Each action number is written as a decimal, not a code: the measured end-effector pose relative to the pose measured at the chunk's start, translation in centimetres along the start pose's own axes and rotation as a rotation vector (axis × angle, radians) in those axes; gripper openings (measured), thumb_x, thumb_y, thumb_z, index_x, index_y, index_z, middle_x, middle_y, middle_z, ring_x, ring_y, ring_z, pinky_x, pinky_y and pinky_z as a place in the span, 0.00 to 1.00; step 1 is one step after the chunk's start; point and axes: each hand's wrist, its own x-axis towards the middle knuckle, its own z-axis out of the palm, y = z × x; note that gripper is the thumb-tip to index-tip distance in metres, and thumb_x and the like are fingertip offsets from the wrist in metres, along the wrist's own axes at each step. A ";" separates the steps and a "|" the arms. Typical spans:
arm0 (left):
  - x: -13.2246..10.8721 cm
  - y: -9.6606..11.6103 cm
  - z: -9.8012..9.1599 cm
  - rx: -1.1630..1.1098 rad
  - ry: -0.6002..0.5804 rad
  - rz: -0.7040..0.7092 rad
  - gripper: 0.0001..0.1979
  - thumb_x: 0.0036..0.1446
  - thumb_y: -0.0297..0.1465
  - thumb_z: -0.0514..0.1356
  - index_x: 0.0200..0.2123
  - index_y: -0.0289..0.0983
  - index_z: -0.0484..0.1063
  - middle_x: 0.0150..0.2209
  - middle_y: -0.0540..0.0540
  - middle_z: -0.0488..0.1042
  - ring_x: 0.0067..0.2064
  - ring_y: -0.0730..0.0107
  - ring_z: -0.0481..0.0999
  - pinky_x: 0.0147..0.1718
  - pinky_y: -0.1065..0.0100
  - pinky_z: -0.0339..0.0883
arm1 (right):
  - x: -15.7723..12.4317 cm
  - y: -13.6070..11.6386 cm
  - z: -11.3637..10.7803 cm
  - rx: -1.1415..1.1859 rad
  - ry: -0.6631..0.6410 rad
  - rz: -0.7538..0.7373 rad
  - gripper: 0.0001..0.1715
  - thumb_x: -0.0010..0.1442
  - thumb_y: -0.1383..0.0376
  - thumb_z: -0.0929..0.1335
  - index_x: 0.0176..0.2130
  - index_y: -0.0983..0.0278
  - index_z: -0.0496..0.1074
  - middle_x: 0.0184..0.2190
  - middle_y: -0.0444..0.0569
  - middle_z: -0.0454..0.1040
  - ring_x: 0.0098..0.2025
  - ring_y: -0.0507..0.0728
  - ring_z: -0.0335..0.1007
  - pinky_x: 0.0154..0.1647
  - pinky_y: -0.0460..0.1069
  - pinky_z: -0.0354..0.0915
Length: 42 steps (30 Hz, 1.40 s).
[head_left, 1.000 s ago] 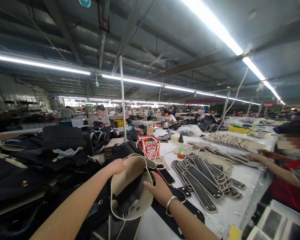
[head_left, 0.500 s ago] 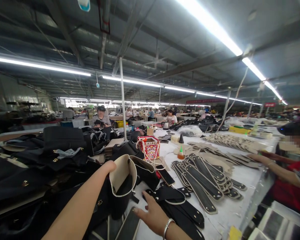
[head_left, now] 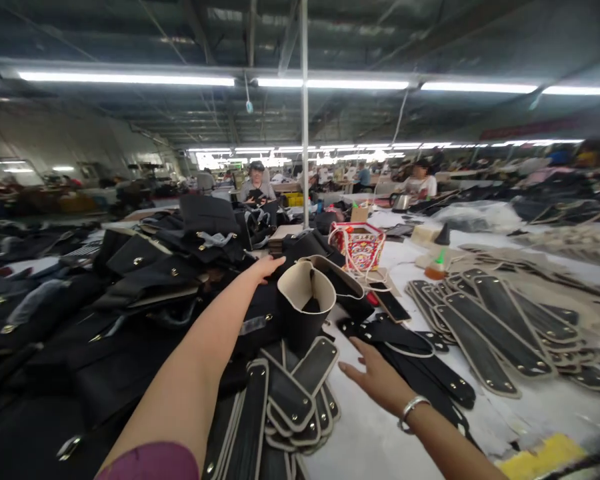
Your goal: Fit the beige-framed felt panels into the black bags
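A black bag body (head_left: 300, 327) with a beige lining stands upright in front of me, its mouth facing up. My left hand (head_left: 269, 268) is stretched out just beyond its left side, apart from the rim, over black bag pieces; its fingers look extended and I see nothing held. My right hand (head_left: 375, 375), wearing a silver bracelet, hovers over the white table with fingers and thumb apart. Closest to it are black straps (head_left: 430, 367). Below the bag lie stacked dark panels (head_left: 293, 393) with pale edges and metal studs.
Black bags (head_left: 145, 267) with metal clasps heap up on the left. Another pile of studded panels (head_left: 495, 327) lies right. Farther back are a phone (head_left: 389, 301), a red patterned box (head_left: 363, 247) and a green-tipped glue bottle (head_left: 436, 267). A metal post (head_left: 305, 133) rises behind; people sit beyond.
My view has turned left and down. My left hand has let go of the bag's rim and moved past its left side. The right hand stays open, now clear of the dark panels.
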 end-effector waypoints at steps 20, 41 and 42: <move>-26.0 -17.6 2.4 0.611 -0.200 0.042 0.12 0.47 0.41 0.59 0.29 0.39 0.75 0.31 0.43 0.76 0.35 0.57 0.74 0.32 0.65 0.64 | -1.5 -1.6 3.1 -0.212 -0.054 -0.143 0.37 0.53 0.49 0.60 0.55 0.68 0.61 0.54 0.59 0.64 0.52 0.65 0.64 0.51 0.57 0.62; -25.0 -18.6 -11.1 0.941 0.291 -0.080 0.23 0.61 0.39 0.44 0.34 0.32 0.74 0.35 0.34 0.76 0.38 0.52 0.76 0.36 0.59 0.64 | -7.0 -2.0 1.9 -0.305 -0.035 -0.155 0.35 0.52 0.53 0.59 0.53 0.69 0.67 0.56 0.56 0.63 0.58 0.63 0.58 0.60 0.54 0.52; -24.9 -17.9 -11.9 0.922 0.286 -0.081 0.24 0.61 0.40 0.44 0.31 0.32 0.75 0.34 0.34 0.76 0.37 0.52 0.76 0.35 0.60 0.64 | -7.3 -1.9 1.7 -0.305 -0.031 -0.146 0.35 0.52 0.53 0.59 0.53 0.69 0.67 0.56 0.56 0.63 0.58 0.63 0.58 0.60 0.54 0.53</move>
